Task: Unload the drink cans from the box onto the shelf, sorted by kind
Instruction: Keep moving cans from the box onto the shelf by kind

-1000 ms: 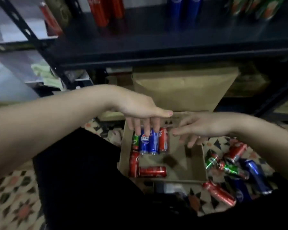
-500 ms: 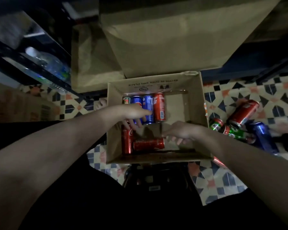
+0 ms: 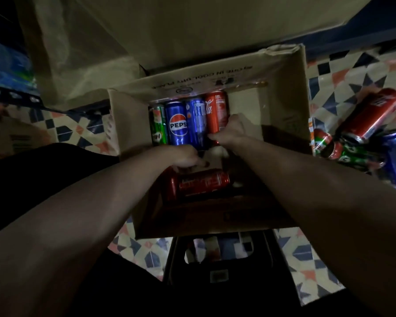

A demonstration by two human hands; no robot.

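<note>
I see both hands down inside the open cardboard box (image 3: 286, 99), which sits on the patterned tile floor (image 3: 357, 72) with its flaps folded back. Along the far wall of the box lie 4 cans side by side: a green can (image 3: 157, 126) at the left, a Pepsi can (image 3: 178, 125), a second blue can (image 3: 197, 122), and a red Coke can (image 3: 216, 110) at the right end of the row. My right hand (image 3: 232, 130) has its fingers curled round the near end of that red Coke can. My left hand (image 3: 184, 155) rests over the near ends of the blue cans with the fingers bent downward; I cannot tell whether they grip anything. Nearer to me in the box, a red can (image 3: 202, 183) lies crosswise, with another red can (image 3: 172, 186) touching its left end. Outside the box, on the floor to the right, loose cans (image 3: 364, 138) lie in a heap: red, green and blue.
</note>
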